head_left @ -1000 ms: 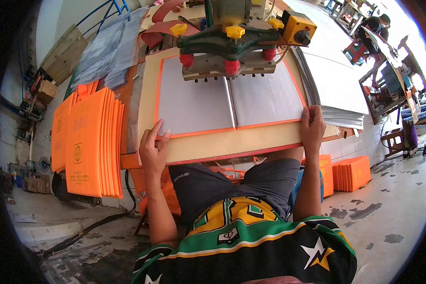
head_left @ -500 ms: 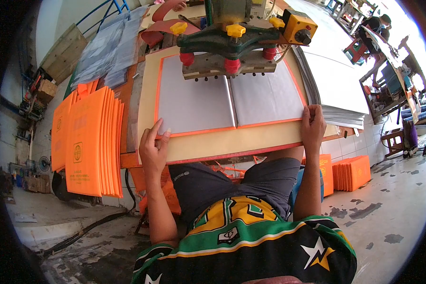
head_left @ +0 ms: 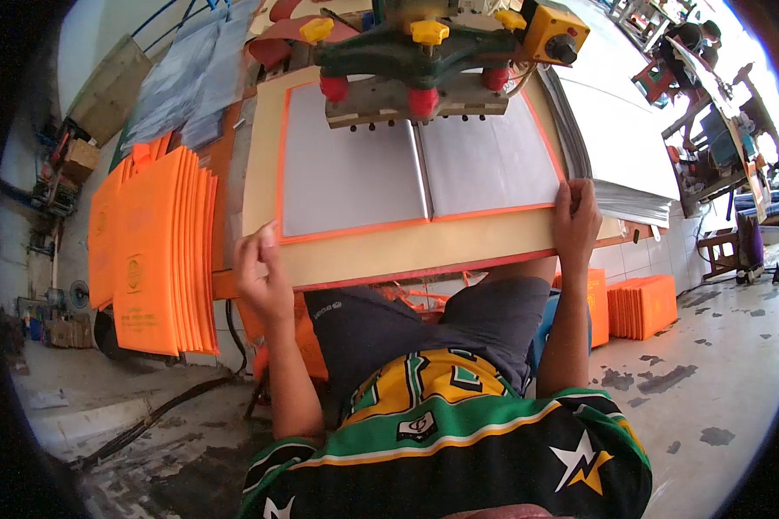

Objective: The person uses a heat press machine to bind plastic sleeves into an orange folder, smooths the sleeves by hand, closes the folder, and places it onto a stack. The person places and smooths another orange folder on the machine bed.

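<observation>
An open orange-edged folder (head_left: 355, 186) with clear plastic sheets over its two panels lies on a tan board (head_left: 407, 251). Above its far part hangs a press head (head_left: 415, 99) with red posts and yellow knobs, covering the folder's far middle. My left hand (head_left: 264, 272) is beside the folder's near left corner, just off it, with fingers curled together and nothing visible in them. At the near right corner, my right hand (head_left: 577, 221) is closed, thumb and fingers pinching the folder's edge.
Orange bags (head_left: 160, 259) stand in a stack on the left, with clear plastic sheets (head_left: 177, 82) behind them. White sheets (head_left: 623, 147) are piled at the right. A yellow control box (head_left: 552, 35) is beside the press. More orange bags (head_left: 642, 307) stand on the floor. Another person (head_left: 688, 43) sits far right.
My left hand has come off the folder's left corner and moved left, its fingers curling in. My right hand stays at the right corner. The view has shifted slightly.
</observation>
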`<state>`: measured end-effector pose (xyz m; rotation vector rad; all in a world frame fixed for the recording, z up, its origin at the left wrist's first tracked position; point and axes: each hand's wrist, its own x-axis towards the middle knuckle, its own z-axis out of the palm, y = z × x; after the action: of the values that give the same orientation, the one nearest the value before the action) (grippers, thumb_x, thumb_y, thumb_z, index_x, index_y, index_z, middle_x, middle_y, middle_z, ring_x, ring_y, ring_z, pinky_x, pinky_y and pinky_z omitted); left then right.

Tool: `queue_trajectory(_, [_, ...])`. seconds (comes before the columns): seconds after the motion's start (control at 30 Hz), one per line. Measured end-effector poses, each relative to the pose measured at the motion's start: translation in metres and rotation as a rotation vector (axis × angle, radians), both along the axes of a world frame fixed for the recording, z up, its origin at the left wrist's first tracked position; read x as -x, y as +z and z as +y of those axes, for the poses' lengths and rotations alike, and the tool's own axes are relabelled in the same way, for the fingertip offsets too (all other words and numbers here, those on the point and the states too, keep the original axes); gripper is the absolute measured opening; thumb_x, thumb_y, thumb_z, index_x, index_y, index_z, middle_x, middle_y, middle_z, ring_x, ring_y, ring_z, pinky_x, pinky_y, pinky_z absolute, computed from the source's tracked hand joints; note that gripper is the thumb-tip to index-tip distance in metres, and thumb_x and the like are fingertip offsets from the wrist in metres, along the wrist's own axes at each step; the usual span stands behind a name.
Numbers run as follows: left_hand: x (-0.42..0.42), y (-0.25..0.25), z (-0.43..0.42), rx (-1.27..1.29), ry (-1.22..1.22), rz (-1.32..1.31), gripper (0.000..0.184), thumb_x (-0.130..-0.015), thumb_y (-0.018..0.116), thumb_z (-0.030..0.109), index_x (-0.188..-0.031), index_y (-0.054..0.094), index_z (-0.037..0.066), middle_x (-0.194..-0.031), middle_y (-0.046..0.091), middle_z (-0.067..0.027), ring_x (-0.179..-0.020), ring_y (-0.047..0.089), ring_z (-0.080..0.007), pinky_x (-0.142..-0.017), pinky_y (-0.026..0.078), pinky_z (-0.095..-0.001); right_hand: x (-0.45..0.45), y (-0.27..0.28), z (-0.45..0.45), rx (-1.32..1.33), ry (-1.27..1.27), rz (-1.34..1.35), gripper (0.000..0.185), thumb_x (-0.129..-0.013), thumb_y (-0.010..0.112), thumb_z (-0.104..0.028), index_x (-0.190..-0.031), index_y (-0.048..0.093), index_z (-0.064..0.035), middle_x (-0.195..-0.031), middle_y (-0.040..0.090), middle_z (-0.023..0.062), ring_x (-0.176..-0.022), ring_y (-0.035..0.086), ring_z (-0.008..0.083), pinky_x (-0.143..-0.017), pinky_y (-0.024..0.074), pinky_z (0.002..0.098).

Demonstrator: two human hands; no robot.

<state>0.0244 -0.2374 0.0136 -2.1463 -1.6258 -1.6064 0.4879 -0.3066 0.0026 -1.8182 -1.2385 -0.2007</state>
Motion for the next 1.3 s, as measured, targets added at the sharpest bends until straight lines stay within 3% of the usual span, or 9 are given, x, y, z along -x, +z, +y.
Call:
queue_trajectory(0.07, [-0.005, 0.03, -0.027, 0.154, -0.156, -0.457, 0.034, -0.112, 0.062, 0.03, -0.12, 0.078, 0.001, -0.093, 0.069, -0.0073, -0.075, 0.061, -0.0168, -0.066, 0.047, -0.0302, 0.001, 0.003, -0.001, 0.01, 0.006, 0.0, 0.021, -0.11, 0.064, -0.021, -0.105, 0.063, 0.0002, -0.087, 0.069, 0.016, -0.08, 0.068, 0.0277, -0.075, 0.0544, 0.0417])
queue_trajectory(0.13, [-0.012, 0.084, -0.055, -0.059, -0.193, -0.441, 0.044, -0.115, 0.053, 0.036, -0.1, 0.075, 0.002, -0.078, 0.064, -0.0028, -0.065, 0.053, -0.0125, -0.059, 0.039, -0.0286, 0.004, 0.006, 0.0, 0.029, -0.021, 0.035, 0.02, -0.109, 0.062, -0.019, -0.105, 0.061, 0.0004, -0.09, 0.069, 0.023, -0.083, 0.069, 0.0422, -0.076, 0.0534, 0.0487])
queue_trajectory(0.37, [-0.044, 0.216, -0.087, -0.731, -1.09, -0.635, 0.035, -0.107, 0.059, 0.026, -0.075, 0.047, 0.019, -0.065, 0.044, 0.0067, -0.058, 0.043, -0.0086, -0.059, 0.033, -0.029, 0.003, 0.004, 0.0, 0.067, -0.058, 0.061, 0.02, -0.11, 0.062, -0.021, -0.107, 0.064, -0.002, -0.092, 0.071, 0.0222, -0.084, 0.072, 0.0407, -0.077, 0.0559, 0.0465])
queue_trajectory(0.4, [-0.05, 0.222, -0.087, -0.72, -1.159, -0.646, 0.033, -0.107, 0.058, 0.024, -0.076, 0.047, 0.019, -0.065, 0.044, 0.0068, -0.057, 0.043, -0.0084, -0.058, 0.033, -0.0288, 0.0, 0.001, 0.001, 0.026, -0.053, -0.001, 0.025, -0.11, 0.065, -0.024, -0.106, 0.065, 0.0004, -0.083, 0.069, 0.0118, -0.073, 0.064, 0.0192, -0.07, 0.0538, 0.0373])
queue_trajectory(0.83, [-0.069, 0.213, -0.093, -0.467, -1.487, -0.747, 0.019, -0.098, 0.058, 0.003, -0.092, 0.054, 0.02, -0.061, 0.046, 0.0081, -0.049, 0.046, -0.0065, -0.051, 0.034, -0.0259, 0.004, 0.005, 0.001, 0.053, -0.051, 0.084, 0.022, -0.11, 0.062, -0.023, -0.105, 0.063, -0.0007, -0.092, 0.071, 0.0206, -0.083, 0.073, 0.038, -0.076, 0.0555, 0.046])
queue_trajectory(1.0, [-0.066, 0.208, -0.101, -0.528, -1.516, -0.787, 0.046, -0.075, 0.057, -0.024, -0.077, 0.042, 0.02, -0.057, 0.043, 0.0075, -0.048, 0.054, -0.0074, -0.047, 0.039, -0.0238, 0.001, 0.002, -0.001, 0.08, -0.057, 0.078, 0.024, -0.111, 0.063, -0.024, -0.106, 0.063, -0.0011, -0.091, 0.071, 0.0201, -0.082, 0.072, 0.0362, -0.076, 0.0556, 0.0452])
queue_trajectory(1.1, [-0.061, 0.212, -0.113, -0.24, -1.293, -0.711, 0.016, -0.103, 0.055, 0.007, -0.107, 0.062, 0.021, -0.063, 0.048, 0.0078, -0.046, 0.041, -0.0062, -0.05, 0.028, -0.0259, 0.002, 0.003, -0.001, 0.077, -0.044, 0.086, 0.024, -0.111, 0.062, -0.025, -0.107, 0.062, -0.0014, -0.091, 0.071, 0.0194, -0.081, 0.072, 0.0355, -0.076, 0.0555, 0.0452])
queue_trajectory(1.2, [-0.062, 0.221, -0.09, -0.022, -1.679, -0.601, 0.015, -0.105, 0.054, 0.009, -0.102, 0.06, 0.022, -0.064, 0.049, 0.0072, -0.047, 0.042, -0.0064, -0.051, 0.028, -0.0253, 0.002, 0.003, -0.001, 0.086, -0.052, 0.095, 0.023, -0.111, 0.062, -0.024, -0.106, 0.062, -0.0013, -0.091, 0.071, 0.0187, -0.081, 0.072, 0.0349, -0.076, 0.0555, 0.045])
queue_trajectory(1.3, [-0.096, 0.22, -0.092, -0.258, -1.394, -0.591, 0.015, -0.106, 0.055, 0.01, -0.099, 0.059, 0.023, -0.063, 0.048, 0.0068, -0.047, 0.042, -0.0068, -0.052, 0.028, -0.0262, 0.004, 0.005, -0.002, 0.097, -0.057, 0.109, 0.023, -0.111, 0.063, -0.023, -0.106, 0.062, -0.001, -0.091, 0.071, 0.0185, -0.081, 0.072, 0.0344, -0.075, 0.0554, 0.0447])
